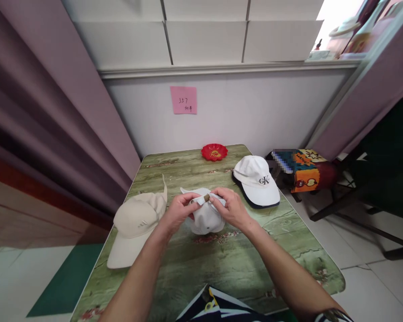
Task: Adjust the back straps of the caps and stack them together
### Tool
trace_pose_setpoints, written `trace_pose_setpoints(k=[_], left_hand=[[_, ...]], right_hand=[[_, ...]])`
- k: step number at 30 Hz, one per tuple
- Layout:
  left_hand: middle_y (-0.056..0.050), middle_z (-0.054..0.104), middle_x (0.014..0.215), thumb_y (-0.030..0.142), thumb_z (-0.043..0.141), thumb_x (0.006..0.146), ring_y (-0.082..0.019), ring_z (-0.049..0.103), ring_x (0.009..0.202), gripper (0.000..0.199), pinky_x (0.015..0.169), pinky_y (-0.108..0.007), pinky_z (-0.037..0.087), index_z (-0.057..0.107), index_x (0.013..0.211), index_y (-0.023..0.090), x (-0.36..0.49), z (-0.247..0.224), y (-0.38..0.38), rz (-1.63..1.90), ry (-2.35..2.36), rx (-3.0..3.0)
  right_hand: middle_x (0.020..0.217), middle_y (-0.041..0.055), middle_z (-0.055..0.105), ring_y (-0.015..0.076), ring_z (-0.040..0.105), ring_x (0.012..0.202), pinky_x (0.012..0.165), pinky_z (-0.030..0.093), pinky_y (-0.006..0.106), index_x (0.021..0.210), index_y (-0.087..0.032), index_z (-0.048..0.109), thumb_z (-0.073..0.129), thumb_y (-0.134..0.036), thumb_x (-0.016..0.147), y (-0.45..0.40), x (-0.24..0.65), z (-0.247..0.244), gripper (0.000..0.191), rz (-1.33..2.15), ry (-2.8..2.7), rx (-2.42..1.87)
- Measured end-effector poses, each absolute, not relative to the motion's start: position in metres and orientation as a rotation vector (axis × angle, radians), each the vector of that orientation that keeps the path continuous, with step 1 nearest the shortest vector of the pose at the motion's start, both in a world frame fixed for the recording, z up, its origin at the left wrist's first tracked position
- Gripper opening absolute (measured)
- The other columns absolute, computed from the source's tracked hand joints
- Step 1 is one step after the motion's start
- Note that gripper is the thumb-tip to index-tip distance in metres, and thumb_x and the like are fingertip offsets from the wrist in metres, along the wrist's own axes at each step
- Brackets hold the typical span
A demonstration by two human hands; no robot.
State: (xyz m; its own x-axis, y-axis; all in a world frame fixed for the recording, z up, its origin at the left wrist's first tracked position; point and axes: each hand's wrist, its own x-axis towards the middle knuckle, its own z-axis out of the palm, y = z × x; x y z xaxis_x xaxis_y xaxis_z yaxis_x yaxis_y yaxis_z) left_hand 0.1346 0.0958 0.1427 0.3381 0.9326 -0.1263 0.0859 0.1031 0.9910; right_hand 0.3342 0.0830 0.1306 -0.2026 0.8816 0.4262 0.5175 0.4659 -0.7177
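Observation:
A white cap (206, 221) lies on the green wood-patterned table (195, 264), between my hands, with its back strap and metal buckle (207, 197) raised. My left hand (180, 209) pinches the strap's left part. The fingers of my right hand (233, 208) are closed on the strap at the right of the buckle. A beige cap (137, 219) with a loose strap end sticking up rests at the table's left side. On the right, a white cap with black letters (253, 174) sits on top of a dark cap (246, 197), of which only the edge shows.
A red scalloped dish (214, 152) stands at the table's back edge, below a pink note (183, 100) on the wall. Purple curtains hang on both sides. Right of the table are a stool with a colourful cover (305, 172) and a dark chair (386, 165).

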Motion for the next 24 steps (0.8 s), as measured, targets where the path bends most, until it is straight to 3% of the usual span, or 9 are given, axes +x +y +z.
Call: trace_pose_setpoints(k=[4, 11, 15, 19, 24], left_hand=[[-0.003, 0.066, 0.080, 0.042, 0.072, 0.075, -0.011, 0.051, 0.058, 0.036, 0.047, -0.020, 0.041, 0.073, 0.098, 0.013, 0.137, 0.154, 0.091, 0.776, 1.109, 1.477], [0.002, 0.058, 0.067, 0.041, 0.074, 0.074, -0.007, 0.043, 0.048, 0.030, 0.046, -0.019, 0.035, 0.071, 0.090, 0.015, 0.140, 0.152, 0.091, 0.862, 0.992, 1.401], [0.004, 0.053, 0.061, 0.044, 0.076, 0.073, -0.005, 0.036, 0.044, 0.032, 0.041, -0.019, 0.026, 0.069, 0.085, 0.015, 0.139, 0.143, 0.093, 0.844, 0.987, 1.339], [0.003, 0.054, 0.060, 0.045, 0.077, 0.072, -0.005, 0.037, 0.045, 0.032, 0.041, -0.019, 0.024, 0.065, 0.076, 0.015, 0.139, 0.137, 0.095, 0.846, 1.000, 1.247], [0.005, 0.050, 0.054, 0.042, 0.079, 0.068, -0.004, 0.029, 0.041, 0.030, 0.040, -0.020, 0.017, 0.068, 0.075, 0.015, 0.134, 0.132, 0.093, 0.830, 0.994, 1.195]], right_hand=[[0.078, -0.0001, 0.067, 0.0148, 0.057, 0.073, 0.068, 0.039, 0.025, 0.085, -0.019, 0.068, 0.056, -0.029, 0.088, 0.086, 0.327, 0.137, 0.015, 0.793, -1.763, -1.134], [0.070, -0.0004, 0.060, 0.0130, 0.050, 0.065, 0.064, 0.039, 0.024, 0.077, -0.017, 0.064, 0.059, -0.040, 0.085, 0.090, 0.332, 0.137, 0.025, 1.160, -1.540, -0.983], [0.069, -0.0004, 0.060, 0.0126, 0.050, 0.064, 0.062, 0.039, 0.024, 0.076, -0.017, 0.065, 0.063, -0.041, 0.083, 0.088, 0.333, 0.136, 0.025, 1.188, -1.530, -0.974], [0.067, 0.0000, 0.059, 0.0127, 0.050, 0.064, 0.063, 0.039, 0.024, 0.070, -0.017, 0.062, 0.060, -0.039, 0.084, 0.086, 0.332, 0.136, 0.027, 1.208, -1.559, -0.966], [0.066, -0.0015, 0.057, 0.0118, 0.048, 0.062, 0.061, 0.036, 0.024, 0.073, -0.017, 0.063, 0.057, -0.037, 0.087, 0.083, 0.335, 0.131, 0.026, 1.064, -1.679, -1.074]])
